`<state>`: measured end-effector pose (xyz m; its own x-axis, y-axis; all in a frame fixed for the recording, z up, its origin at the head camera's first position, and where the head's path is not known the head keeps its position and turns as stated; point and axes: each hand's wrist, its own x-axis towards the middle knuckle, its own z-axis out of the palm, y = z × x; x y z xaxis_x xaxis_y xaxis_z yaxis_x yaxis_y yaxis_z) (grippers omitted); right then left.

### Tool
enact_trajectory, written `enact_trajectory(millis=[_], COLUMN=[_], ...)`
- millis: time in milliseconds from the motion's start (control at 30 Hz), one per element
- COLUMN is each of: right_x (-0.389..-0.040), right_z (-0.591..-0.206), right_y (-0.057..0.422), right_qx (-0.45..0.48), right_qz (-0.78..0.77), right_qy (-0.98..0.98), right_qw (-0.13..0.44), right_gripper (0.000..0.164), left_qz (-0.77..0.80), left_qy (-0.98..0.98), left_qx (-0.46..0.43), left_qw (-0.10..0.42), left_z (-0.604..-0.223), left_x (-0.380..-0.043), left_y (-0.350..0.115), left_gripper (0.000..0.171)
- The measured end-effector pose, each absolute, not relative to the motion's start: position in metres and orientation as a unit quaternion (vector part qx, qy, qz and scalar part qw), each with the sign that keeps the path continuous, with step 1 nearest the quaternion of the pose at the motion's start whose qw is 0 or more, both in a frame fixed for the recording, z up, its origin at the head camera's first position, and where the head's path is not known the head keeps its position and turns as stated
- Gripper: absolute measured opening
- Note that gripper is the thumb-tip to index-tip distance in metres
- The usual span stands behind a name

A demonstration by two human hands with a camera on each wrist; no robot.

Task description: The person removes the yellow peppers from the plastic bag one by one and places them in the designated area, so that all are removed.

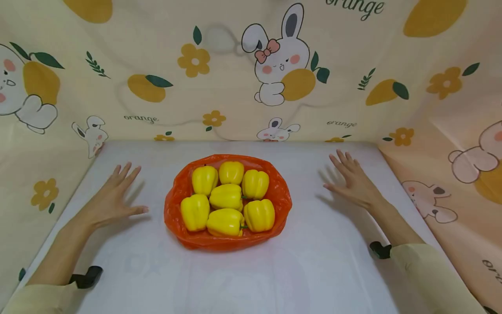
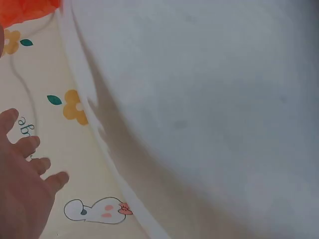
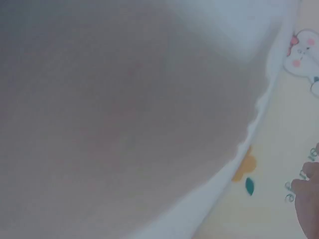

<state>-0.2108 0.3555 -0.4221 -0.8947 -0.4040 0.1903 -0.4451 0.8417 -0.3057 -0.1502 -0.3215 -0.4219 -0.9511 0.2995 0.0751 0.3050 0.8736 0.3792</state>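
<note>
A red plastic bag [image 1: 225, 245] with its rim spread wide lies mid-table, and several yellow bell peppers [image 1: 226, 197] sit inside it. To the left of the bag, my left hand [image 1: 113, 198] is held with fingers spread, holding nothing; in the left wrist view part of that hand [image 2: 22, 184] shows at the left edge. My right hand [image 1: 352, 183] hovers to the right of the bag, fingers spread and holding nothing. Only a few of its fingers [image 3: 310, 186] show at the right edge of the right wrist view. Both hands are apart from the bag.
The white table [image 1: 243, 281] is enclosed at the back and sides by a cream cloth [image 1: 157, 52] printed with rabbits, oranges and flowers. Dark wrist-worn devices, one on the left wrist [image 1: 88, 277] and one on the right [image 1: 380, 250], stick out near the sleeves.
</note>
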Motion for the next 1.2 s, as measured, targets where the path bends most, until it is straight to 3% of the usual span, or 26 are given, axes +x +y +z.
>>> enact_trajectory(millis=[300,767,933,1200], right_x=[-0.216,-0.215,-0.212,-0.208], right_z=[-0.414,-0.400,-0.397,-0.396], right_y=[0.331,0.292,0.274,0.248], right_qx=[0.236,0.284,0.295,0.326], right_qz=[0.213,0.295,0.321,0.372], right_qy=[-0.945,-0.908,-0.897,-0.868], right_qw=[0.082,0.089,0.077,0.055], right_gripper=[0.095,0.093,0.090,0.084], left_qz=[-0.275,-0.348,-0.389,-0.449], left_qy=[-0.946,-0.914,-0.895,-0.864], left_qx=[-0.172,-0.206,-0.204,-0.173], left_qw=[-0.009,-0.038,-0.078,-0.149], left_z=[-0.414,-0.411,-0.415,-0.418], left_x=[-0.157,-0.159,-0.159,-0.156], left_y=[-0.311,-0.286,-0.281,-0.266], left_gripper=[0.119,0.093,0.085,0.087])
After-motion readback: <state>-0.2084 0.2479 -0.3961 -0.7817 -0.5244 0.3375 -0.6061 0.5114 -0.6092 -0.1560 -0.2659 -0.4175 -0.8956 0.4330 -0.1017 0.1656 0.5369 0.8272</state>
